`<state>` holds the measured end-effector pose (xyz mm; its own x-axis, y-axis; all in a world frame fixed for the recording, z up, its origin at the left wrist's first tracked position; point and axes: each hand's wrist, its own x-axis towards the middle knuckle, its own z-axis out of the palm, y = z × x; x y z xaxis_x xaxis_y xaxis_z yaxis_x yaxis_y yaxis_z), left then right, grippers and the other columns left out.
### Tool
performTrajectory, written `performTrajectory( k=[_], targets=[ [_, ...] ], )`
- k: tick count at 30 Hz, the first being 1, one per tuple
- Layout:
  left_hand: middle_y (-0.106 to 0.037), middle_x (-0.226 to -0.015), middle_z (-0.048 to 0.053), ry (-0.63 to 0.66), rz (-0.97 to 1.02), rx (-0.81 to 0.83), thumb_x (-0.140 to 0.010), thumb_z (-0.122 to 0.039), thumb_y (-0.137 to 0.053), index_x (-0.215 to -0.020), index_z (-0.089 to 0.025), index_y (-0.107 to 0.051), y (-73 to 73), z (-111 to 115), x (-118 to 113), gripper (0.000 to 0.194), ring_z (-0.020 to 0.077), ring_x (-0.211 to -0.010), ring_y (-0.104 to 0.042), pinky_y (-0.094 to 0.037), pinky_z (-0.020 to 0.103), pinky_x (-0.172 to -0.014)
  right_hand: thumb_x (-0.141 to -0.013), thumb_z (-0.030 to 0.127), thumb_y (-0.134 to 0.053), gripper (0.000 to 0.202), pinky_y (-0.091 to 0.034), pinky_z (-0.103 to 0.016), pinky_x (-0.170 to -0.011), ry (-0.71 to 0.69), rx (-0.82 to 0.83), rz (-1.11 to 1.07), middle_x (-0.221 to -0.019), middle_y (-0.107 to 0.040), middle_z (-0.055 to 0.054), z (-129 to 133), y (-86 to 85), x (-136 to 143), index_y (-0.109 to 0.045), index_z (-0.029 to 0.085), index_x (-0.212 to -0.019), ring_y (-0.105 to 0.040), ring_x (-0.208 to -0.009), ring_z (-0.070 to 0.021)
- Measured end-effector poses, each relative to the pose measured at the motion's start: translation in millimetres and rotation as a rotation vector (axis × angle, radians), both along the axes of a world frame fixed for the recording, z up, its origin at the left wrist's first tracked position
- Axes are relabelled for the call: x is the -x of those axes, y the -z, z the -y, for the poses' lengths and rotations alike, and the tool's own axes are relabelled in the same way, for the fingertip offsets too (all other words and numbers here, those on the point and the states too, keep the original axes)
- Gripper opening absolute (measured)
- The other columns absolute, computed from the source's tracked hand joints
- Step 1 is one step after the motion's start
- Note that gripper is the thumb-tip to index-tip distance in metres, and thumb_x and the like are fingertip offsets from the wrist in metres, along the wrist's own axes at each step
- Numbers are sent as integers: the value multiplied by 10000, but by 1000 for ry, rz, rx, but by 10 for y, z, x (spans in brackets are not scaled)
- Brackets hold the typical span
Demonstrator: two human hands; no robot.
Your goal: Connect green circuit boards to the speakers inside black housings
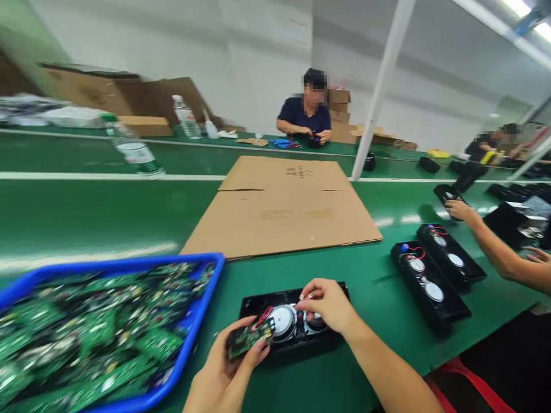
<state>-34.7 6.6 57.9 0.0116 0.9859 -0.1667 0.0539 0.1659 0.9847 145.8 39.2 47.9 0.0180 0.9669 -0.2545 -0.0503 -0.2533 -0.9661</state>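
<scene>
My left hand [235, 358] holds a green circuit board [249, 339] between thumb and fingers, over the left end of a black speaker housing [297, 347]. Red wires [266, 315] rise from the board's upper side. In the housing sit two round speaker backs, the left one [283, 321] white and in full view. The other is partly covered by my right hand [322, 304], whose fingertips are pinched together above the gap between the two. What those fingertips hold, if anything, is too small to make out.
A blue tray [196, 332] heaped with circuit boards stands at the left. Flat cardboard [279, 221] lies ahead. Two open speaker housings [430, 287] are at the right, where another person's hand [460, 210] holds a black part. One person sits across the bench, another farther right.
</scene>
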Motion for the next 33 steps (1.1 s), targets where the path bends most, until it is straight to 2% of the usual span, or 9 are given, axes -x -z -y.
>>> performTrajectory(
  k=[4,9,14,17,20,23,29,33],
  targets=[
    [-687,-896,10,22,34,21,-704,-490,-596,-1014,-221,-525,-84,-15,-84,417,194,-740,-687,-601,337,-728,-541,376,-763,273,-397,-215,-470,-31,-24,53,-530,-573,34,22,3,8,-611,164,-623,-511,-452,-93],
    [-704,-830,18,96,11,17,-730,-348,-539,-985,-201,-519,-34,-51,-148,295,191,-706,-696,-604,341,-709,-607,359,-707,215,-421,-235,-513,-34,-54,124,-595,-626,-12,71,-49,-1,-690,161,-691,-546,-538,-123],
    [-710,-794,14,155,0,14,-745,-330,-511,-974,-209,-531,21,-112,-142,260,198,-726,-700,-597,352,-730,-607,413,-679,264,-460,-263,-527,-63,-42,166,-618,-641,-36,65,-88,-64,-704,168,-702,-581,-569,-156],
    [-711,-801,19,185,27,47,-729,-349,-532,-982,-205,-529,15,-152,-132,291,214,-752,-704,-598,358,-722,-613,365,-679,198,-435,-247,-510,-58,-61,221,-618,-628,-21,76,-117,-70,-685,176,-674,-548,-550,-138],
    [-715,-819,39,204,60,86,-727,-346,-547,-982,-197,-519,-9,-177,-128,297,236,-793,-704,-595,367,-720,-696,305,-629,120,-440,-248,-552,-38,-212,421,-677,-630,-17,111,-148,-40,-651,189,-675,-538,-583,-134],
    [-719,-784,45,222,71,87,-733,-330,-542,-977,-197,-516,-17,-186,-128,280,244,-782,-707,-593,367,-703,-808,271,-534,145,-450,-247,-570,-73,-424,636,-717,-617,-22,158,-164,13,-610,193,-713,-545,-620,-140],
    [-721,-805,32,254,23,11,-745,-289,-514,-977,-216,-527,2,-185,-120,243,230,-754,-706,-585,349,-692,-907,207,-427,181,-459,-273,-631,-229,-665,812,-776,-594,-43,233,-119,103,-579,183,-812,-545,-721,-156],
    [-724,-818,28,266,19,14,-751,-290,-514,-974,-222,-527,-18,-188,-113,233,227,-759,-706,-582,343,-698,-930,204,-389,213,-461,-278,-624,-281,-733,897,-772,-580,-48,252,-101,111,-572,176,-826,-532,-714,-152]
  ],
)
